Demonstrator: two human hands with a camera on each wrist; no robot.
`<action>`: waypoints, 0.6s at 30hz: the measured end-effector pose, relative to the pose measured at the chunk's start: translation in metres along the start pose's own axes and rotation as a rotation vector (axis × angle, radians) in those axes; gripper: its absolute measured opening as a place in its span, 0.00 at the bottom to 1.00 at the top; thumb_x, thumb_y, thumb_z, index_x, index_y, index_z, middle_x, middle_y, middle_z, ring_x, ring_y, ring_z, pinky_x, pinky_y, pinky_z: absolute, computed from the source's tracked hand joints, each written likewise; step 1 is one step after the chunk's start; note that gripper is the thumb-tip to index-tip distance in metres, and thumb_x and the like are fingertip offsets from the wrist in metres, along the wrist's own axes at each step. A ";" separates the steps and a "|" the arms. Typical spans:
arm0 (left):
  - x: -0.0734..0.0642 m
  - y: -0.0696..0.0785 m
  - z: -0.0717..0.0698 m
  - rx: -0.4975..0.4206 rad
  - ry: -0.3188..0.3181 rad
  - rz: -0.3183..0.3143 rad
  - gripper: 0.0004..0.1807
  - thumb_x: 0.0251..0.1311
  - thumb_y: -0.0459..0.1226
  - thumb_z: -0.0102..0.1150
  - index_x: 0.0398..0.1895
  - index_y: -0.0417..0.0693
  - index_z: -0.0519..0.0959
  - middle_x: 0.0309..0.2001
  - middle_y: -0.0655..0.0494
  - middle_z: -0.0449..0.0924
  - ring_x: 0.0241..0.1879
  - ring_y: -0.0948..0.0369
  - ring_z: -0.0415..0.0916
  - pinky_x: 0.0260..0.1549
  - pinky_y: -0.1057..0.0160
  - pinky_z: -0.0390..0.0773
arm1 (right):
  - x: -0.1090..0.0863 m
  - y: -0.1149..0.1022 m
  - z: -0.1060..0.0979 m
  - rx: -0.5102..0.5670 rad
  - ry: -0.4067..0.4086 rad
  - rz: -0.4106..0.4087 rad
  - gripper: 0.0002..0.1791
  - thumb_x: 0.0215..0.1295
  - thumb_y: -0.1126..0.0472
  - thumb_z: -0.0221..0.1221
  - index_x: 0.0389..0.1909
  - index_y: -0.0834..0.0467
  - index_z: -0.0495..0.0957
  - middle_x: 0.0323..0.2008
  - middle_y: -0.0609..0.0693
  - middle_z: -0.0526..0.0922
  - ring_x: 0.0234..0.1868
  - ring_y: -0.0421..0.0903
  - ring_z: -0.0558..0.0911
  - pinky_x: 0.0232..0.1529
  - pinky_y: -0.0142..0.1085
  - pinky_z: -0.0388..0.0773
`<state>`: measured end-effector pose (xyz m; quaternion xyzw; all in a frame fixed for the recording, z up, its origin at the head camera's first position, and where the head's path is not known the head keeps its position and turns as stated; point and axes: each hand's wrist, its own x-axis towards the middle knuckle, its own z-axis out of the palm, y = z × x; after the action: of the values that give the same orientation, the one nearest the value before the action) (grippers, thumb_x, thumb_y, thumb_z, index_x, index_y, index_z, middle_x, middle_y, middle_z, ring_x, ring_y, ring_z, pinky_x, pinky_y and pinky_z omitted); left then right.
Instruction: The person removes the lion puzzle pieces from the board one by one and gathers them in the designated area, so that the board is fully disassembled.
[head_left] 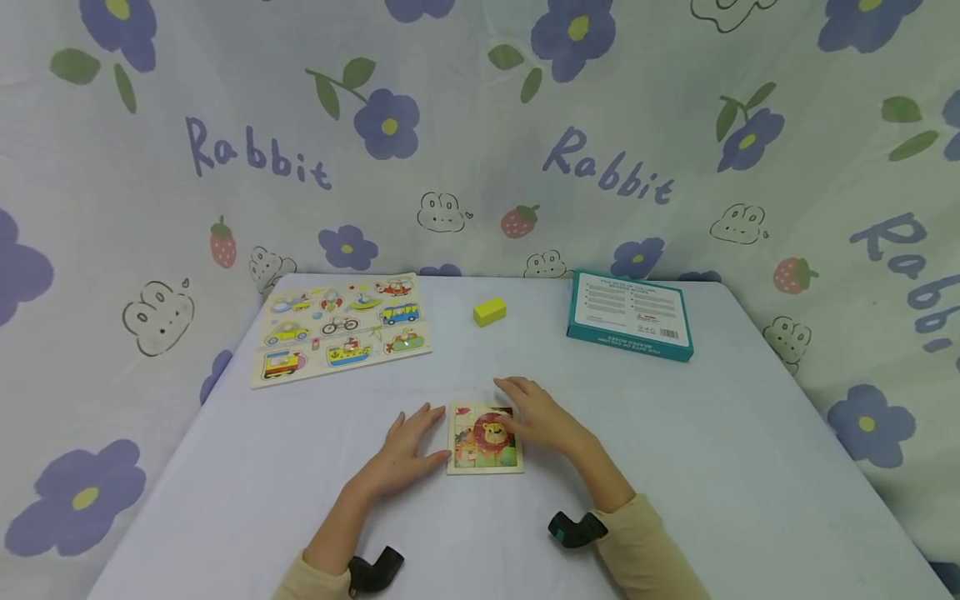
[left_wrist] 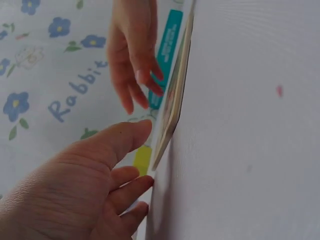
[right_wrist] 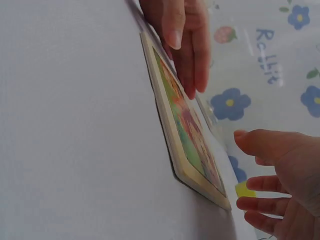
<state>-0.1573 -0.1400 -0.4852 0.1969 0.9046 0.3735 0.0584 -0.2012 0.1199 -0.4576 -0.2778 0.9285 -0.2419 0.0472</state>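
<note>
Lion puzzle (head_left: 483,443) flat on white-covered bench (head_left: 750,500), between left hand (head_left: 401,454), close beside one edge, and right hand (head_left: 545,419), near the opposite side; both with fingers apart and relaxed; beyond, yellow block (head_left: 490,312) between vehicle board (head_left: 367,335) and teal box (head_left: 632,315).

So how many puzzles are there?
2: lion puzzle, between left hand and right hand; vehicle puzzle, far left on the table. Any inside the box would be hidden.

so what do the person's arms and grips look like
The left sleeve and right sleeve are beige. By them sit a left black piece and right black piece, both bent; the right has a green patch. The left grip and right grip wear no gloves.
</note>
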 end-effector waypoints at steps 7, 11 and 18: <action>0.001 0.003 0.003 0.047 0.005 0.049 0.38 0.54 0.47 0.62 0.65 0.41 0.62 0.65 0.46 0.61 0.68 0.50 0.47 0.63 0.45 0.36 | 0.005 0.001 0.014 0.050 -0.017 -0.067 0.30 0.64 0.51 0.56 0.63 0.59 0.64 0.56 0.56 0.69 0.58 0.52 0.66 0.57 0.47 0.65; 0.000 0.002 0.004 0.103 -0.007 0.062 0.40 0.53 0.52 0.60 0.66 0.42 0.61 0.66 0.48 0.60 0.68 0.50 0.46 0.63 0.44 0.36 | 0.008 0.000 0.023 0.019 -0.003 -0.136 0.28 0.64 0.51 0.55 0.62 0.59 0.66 0.55 0.54 0.70 0.57 0.50 0.66 0.57 0.48 0.63; -0.003 0.003 0.008 0.151 -0.019 0.069 0.43 0.52 0.56 0.60 0.67 0.43 0.59 0.68 0.50 0.56 0.69 0.50 0.43 0.62 0.44 0.35 | 0.014 -0.011 0.035 -0.029 0.019 -0.149 0.26 0.64 0.50 0.55 0.60 0.56 0.68 0.55 0.53 0.70 0.55 0.49 0.65 0.52 0.49 0.63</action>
<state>-0.1521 -0.1340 -0.4885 0.2354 0.9223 0.3041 0.0391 -0.1993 0.0895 -0.4821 -0.3445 0.9090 -0.2339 0.0161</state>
